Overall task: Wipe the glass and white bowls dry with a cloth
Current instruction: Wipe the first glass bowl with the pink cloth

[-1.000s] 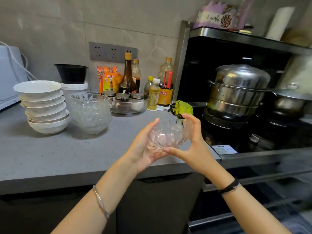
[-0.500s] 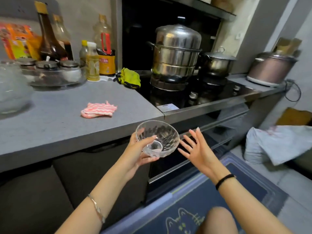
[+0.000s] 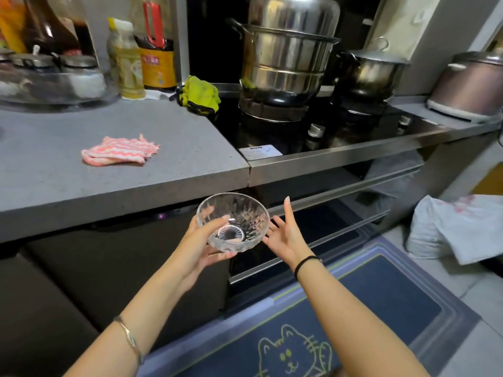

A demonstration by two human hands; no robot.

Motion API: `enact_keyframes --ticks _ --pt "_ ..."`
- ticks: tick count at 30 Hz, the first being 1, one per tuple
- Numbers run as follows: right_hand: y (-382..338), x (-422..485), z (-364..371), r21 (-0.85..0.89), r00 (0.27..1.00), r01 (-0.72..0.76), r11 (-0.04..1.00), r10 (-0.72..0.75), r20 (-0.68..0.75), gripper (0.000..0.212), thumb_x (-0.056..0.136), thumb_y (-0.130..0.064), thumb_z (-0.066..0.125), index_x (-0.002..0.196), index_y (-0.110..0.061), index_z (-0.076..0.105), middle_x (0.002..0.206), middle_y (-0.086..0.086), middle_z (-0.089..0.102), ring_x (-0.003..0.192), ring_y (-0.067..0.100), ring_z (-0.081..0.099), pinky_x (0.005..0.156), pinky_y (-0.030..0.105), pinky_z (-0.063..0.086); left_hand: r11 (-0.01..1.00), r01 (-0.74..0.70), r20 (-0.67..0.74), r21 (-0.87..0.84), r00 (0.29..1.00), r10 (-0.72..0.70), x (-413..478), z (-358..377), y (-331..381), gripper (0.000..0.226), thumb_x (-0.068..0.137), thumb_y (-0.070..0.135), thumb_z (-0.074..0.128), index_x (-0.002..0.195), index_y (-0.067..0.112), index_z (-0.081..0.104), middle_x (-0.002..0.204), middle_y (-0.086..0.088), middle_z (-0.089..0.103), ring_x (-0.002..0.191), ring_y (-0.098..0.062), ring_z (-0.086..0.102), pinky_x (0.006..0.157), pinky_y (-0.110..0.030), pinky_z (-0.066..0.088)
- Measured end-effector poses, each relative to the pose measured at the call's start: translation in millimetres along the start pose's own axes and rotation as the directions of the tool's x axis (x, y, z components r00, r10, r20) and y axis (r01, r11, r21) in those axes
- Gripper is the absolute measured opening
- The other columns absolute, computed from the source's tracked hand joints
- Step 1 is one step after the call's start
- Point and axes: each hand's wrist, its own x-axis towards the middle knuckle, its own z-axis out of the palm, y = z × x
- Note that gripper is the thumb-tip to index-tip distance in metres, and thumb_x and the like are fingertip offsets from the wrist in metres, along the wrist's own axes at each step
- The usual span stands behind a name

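You are holding the glass bowl [image 3: 233, 213] lower now, left hand [image 3: 200, 247] gripping it, right hand [image 3: 285, 235] spread empty; the cloth [image 3: 119, 152] is lying upper left on the desk [image 3: 185, 161].

The glass bowl [image 3: 245, 213] is clear, with ribbed, cut-pattern walls and a round starburst base. It sits just below the middle of the frame, mouth up and tipped slightly toward the camera, lower than the front edge of the counter [image 3: 177, 164]. The left grip [image 3: 200, 242] holds it, thumb over the near rim and fingers under the base. The cloth [image 3: 119, 153], pink-and-white striped and loosely folded, lies flat on the counter at left of centre, well apart from the bowl.
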Motion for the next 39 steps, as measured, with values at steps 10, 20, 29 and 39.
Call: enact_keyframes --ticks 10,20,29,39 --pt "-1 29 4 0.129 1.0 -0.02 0.991 0.017 0.024 0.115 0.064 -0.056 0.075 0.152 -0.013 0.015 0.148 0.019 0.039 0.133 0.032 0.045 0.111 0.051 0.034 1.0 -0.015 -0.023 0.02 1.0 0.016 12 -6 2 0.054 0.076 0.026 0.07 0.124 0.03 0.048 0.111 -0.008 0.068 0.083 -0.024 0.073 0.073 -0.039 0.06" --pt "9 -1 -10 0.102 1.0 0.014 0.995 -0.012 -0.02 0.097 0.083 -0.055 0.062 0.152 -0.009 0.012 0.153 0.016 0.031 0.137 0.028 0.039 0.115 0.044 0.03 0.999 0.041 0.001 0.017 0.999 -0.041 6 -7 -8 0.073 0.062 0.031 0.073 0.13 0.029 0.047 0.116 -0.007 0.066 0.088 -0.026 0.071 0.076 -0.041 0.059" --pt "-4 -82 -41 -0.823 0.782 0.305 0.479 -0.619 -0.07 0.044 0.088 -0.04 0.063 0.124 -0.02 0.047 0.134 0.003 0.04 0.122 0.012 0.042 0.1 0.027 0.037 0.997 0.066 0.024 0.025 0.997 -0.067 2 -1 -17 0.073 0.062 0.03 0.073 0.13 0.03 0.047 0.124 -0.01 0.062 0.091 -0.029 0.069 0.062 -0.035 0.059" --pt "-12 -90 -38 -0.995 0.947 0.075 0.069 -0.317 0.05 0.08 0.096 -0.063 0.02 0.068 -0.012 0.075 0.082 -0.005 0.071 0.088 0.012 0.061 0.089 0.031 0.041 0.996 0.091 0.056 0.023 0.994 -0.093 -12 4 -28 0.06 0.075 0.024 0.071 0.129 0.03 0.047 0.126 -0.01 0.059 0.089 -0.029 0.068 0.062 -0.036 0.061"
